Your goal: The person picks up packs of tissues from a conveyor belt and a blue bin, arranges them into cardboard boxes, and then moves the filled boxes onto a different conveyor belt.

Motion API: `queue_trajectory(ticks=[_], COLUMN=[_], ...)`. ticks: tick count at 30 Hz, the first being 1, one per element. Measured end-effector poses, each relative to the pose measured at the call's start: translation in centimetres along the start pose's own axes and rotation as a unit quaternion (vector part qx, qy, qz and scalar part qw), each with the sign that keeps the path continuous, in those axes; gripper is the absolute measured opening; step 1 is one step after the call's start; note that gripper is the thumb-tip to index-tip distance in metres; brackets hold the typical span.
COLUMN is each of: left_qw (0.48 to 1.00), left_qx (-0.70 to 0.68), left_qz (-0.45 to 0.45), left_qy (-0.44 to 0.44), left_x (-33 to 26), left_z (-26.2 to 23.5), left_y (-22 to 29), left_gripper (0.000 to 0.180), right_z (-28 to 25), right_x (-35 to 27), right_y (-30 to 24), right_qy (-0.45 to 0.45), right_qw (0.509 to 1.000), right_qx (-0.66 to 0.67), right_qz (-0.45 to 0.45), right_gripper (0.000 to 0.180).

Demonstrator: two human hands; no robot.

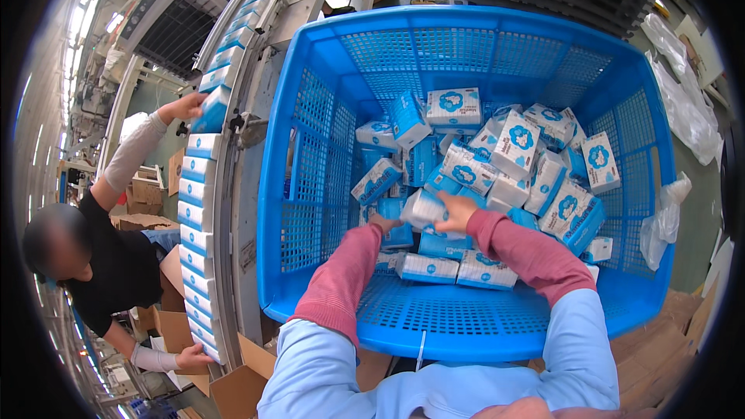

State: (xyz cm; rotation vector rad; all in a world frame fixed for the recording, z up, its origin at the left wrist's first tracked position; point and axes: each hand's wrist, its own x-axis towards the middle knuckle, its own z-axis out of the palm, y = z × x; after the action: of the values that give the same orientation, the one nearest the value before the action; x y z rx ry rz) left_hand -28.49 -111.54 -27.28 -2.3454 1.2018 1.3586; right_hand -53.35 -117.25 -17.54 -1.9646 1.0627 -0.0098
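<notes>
Inside a large blue plastic basket [466,22] lies a loose heap of white-and-blue tissue packs [466,167]. My right hand [458,213] is closed on one tissue pack [425,209], which is tilted and a little blurred, near the basket's front side. Just left of that pack, my left hand [383,223] reaches down among other packs. Its fingers are mostly hidden, so I cannot tell whether it grips one. Two packs [429,268] lie below my hands, close to the front wall.
Left of the basket, a conveyor [233,155] carries a long row of tissue packs [198,217]. A co-worker [112,264] beyond it has both hands on that row. Open cardboard boxes [240,388] stand at lower left. Clear plastic bags [679,93] hang at the right.
</notes>
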Motion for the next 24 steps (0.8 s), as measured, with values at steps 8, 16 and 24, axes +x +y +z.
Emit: queue_trajectory(ticks=[8, 16, 24], left_qw=[0.988, 0.899, 0.919], left_qx=[-0.143, 0.327, 0.294], left_qz=[0.052, 0.257, 0.238], left_qy=[0.022, 0.137, 0.109], left_x=[1.3, 0.1, -2.1], left_z=[0.9, -8.5, -9.9], left_y=[-1.8, 1.6, 3.5], left_gripper=[0.073, 0.068, 0.065], right_z=[-4.4, -5.4, -11.2], right_x=[5.3, 5.1, 1.2], right_y=[5.6, 3.5, 2.5], right_qy=[0.036, 0.003, 0.163], right_qw=[0.972, 0.968, 0.892], right_qx=[-0.223, -0.218, 0.417], right_qz=[0.064, 0.128, 0.067], right_gripper=[0.074, 0.074, 0.052])
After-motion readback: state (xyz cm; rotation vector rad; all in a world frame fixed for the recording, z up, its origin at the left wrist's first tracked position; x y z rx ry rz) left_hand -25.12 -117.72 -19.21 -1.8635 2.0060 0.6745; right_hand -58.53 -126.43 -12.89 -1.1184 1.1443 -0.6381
